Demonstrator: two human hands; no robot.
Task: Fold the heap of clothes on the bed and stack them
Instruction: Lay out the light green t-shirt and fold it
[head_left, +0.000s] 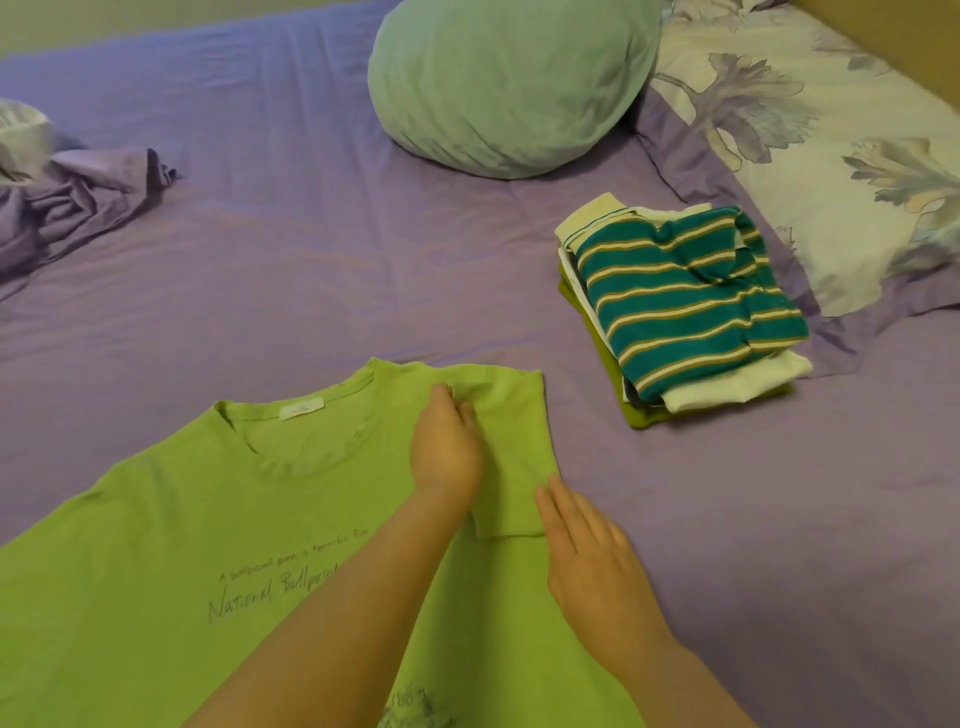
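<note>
Head view looks down on a bed covered by a purple sheet, where a light green T-shirt lies spread flat, front up, with dark handwritten-style lettering across its chest and a white label inside the neckline. Its right sleeve has been folded inward over the shirt's body. The left hand reaches across the shirt and pinches the fabric near the shoulder at the top of that folded sleeve, its fingers curled round a small ridge of cloth. The right hand lies lower along the folded edge, palm down, with straight fingers touching the green fabric beside the sleeve hem; it grasps nothing. Well apart to the right of the shirt sits a stack of folded clothes: a teal striped garment on top, white pieces under it, and a green piece at the bottom. Just beside the stack, farther right, rests a floral pillow with a purple border. A pale green round cushion sits at the far side of the bed, and a rumpled purple cloth is bunched at the left edge.
</note>
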